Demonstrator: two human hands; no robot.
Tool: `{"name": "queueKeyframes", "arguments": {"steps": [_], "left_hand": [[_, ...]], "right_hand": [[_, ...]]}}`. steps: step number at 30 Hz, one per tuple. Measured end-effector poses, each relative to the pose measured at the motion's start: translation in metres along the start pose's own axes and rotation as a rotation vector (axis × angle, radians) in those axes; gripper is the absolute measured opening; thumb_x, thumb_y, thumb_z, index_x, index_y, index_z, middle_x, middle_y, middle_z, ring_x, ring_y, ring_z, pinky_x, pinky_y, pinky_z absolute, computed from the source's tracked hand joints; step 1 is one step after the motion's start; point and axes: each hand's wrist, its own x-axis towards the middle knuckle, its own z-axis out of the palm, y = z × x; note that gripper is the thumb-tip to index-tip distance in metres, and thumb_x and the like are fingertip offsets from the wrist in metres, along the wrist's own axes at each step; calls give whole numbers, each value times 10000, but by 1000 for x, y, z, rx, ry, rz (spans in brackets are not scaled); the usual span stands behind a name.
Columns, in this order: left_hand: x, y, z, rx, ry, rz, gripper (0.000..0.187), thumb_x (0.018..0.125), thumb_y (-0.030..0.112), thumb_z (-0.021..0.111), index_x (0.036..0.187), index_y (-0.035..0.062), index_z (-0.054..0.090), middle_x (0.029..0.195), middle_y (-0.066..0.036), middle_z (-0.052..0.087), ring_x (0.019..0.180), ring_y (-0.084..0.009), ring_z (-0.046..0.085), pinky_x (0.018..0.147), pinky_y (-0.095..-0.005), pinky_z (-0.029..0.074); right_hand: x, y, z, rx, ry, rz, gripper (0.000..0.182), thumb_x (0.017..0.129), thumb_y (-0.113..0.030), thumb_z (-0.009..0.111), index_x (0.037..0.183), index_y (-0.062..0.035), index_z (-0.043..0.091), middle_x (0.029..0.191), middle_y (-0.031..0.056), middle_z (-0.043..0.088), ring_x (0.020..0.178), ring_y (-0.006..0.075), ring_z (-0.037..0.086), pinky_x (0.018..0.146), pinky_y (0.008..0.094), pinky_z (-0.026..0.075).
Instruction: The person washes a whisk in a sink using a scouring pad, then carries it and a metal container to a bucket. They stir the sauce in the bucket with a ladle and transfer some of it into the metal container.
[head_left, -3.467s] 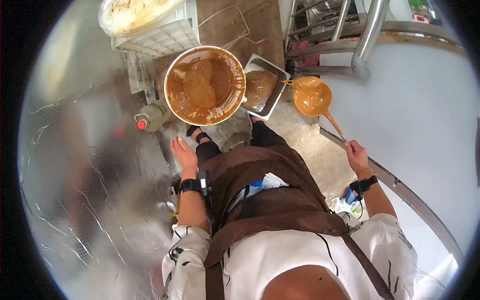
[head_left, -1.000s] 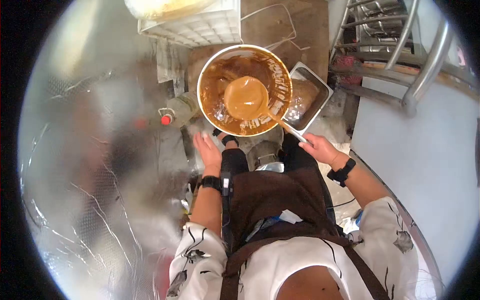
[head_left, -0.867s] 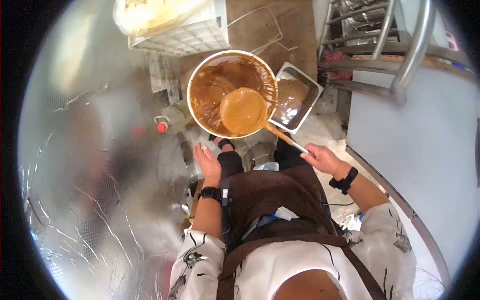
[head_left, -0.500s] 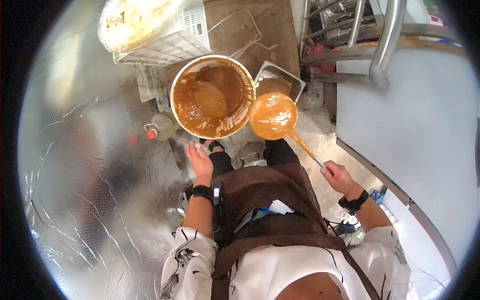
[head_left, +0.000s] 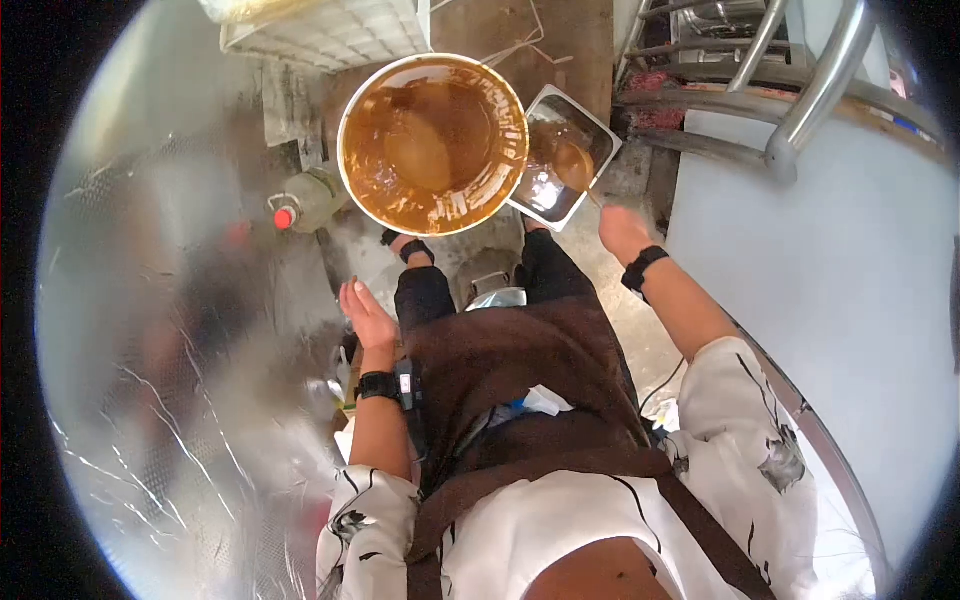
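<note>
My right hand (head_left: 625, 233) is closed round the handle of a ladle (head_left: 574, 166). The ladle's bowl is down inside a rectangular metal tray (head_left: 545, 207), which has brown sauce in its upper part. Left of the tray, and overlapping its edge, stands a round white-rimmed bucket (head_left: 344, 160) with brown sauce inside and smeared up its wall. My left hand (head_left: 369, 314) is raised below the bucket, fingers apart from it, holding nothing.
A plastic bottle with a red cap (head_left: 310, 200) stands left of the bucket. A white crate (head_left: 325, 40) is at the top. Metal rails (head_left: 820, 80) and a pale flat surface (head_left: 800, 240) lie to the right. Reflective foil (head_left: 160, 380) spans the left side.
The ladle, held full beside the bucket before, has moved up and right into the tray. My right hand has risen with it. Bucket and tray appear higher in view.
</note>
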Motion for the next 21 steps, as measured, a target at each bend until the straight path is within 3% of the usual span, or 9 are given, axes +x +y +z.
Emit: {"name": "queueKeyframes", "arguments": {"steps": [2,5,6,9,12,21], "left_hand": [[1,-15,-6,-31,-10,-81,499,951,348,276,1200,-58,424,1299,-259,325,1230,-369,278,1028,-408,229],[2,-69,7,60,98,135,511,950,355,267,1194,-63,432,1300,-255,334,1230,-367,279,1030,-414,225],[-1,-42,-2,2,68,8,526,949,364,254,1204,-63,426,1305,-248,338,1234,-366,274,1033,-418,218],[-1,-39,-1,74,85,10,535,949,369,246,1214,-62,418,1302,-245,342,1235,-367,270,1036,-419,212],[-2,3,-23,-26,-24,-86,534,948,369,247,1209,-64,420,1294,-248,349,1226,-372,280,1032,-422,216],[3,-16,-22,-48,79,-8,531,949,369,245,1210,-56,426,1292,-247,350,1234,-364,271,1034,-413,218]], "right_hand": [[5,-8,1,-84,-29,8,219,807,-84,442,948,22,572,928,228,614,837,369,617,699,440,504],[-4,-18,-12,-160,-50,40,225,804,-74,443,964,19,570,933,223,617,837,364,620,699,437,504],[-9,-21,-17,-174,-55,50,226,803,-69,442,967,18,570,935,222,618,837,363,620,698,436,504],[-19,-24,-27,-213,-59,31,237,802,-58,435,982,22,565,927,224,618,834,363,619,696,435,503],[-31,-24,-37,-196,-54,5,246,802,-56,427,995,11,565,926,220,619,849,356,616,712,435,498],[-40,-1,-33,-94,-84,133,222,813,-127,451,914,14,589,900,213,618,870,374,594,762,442,478]]}}
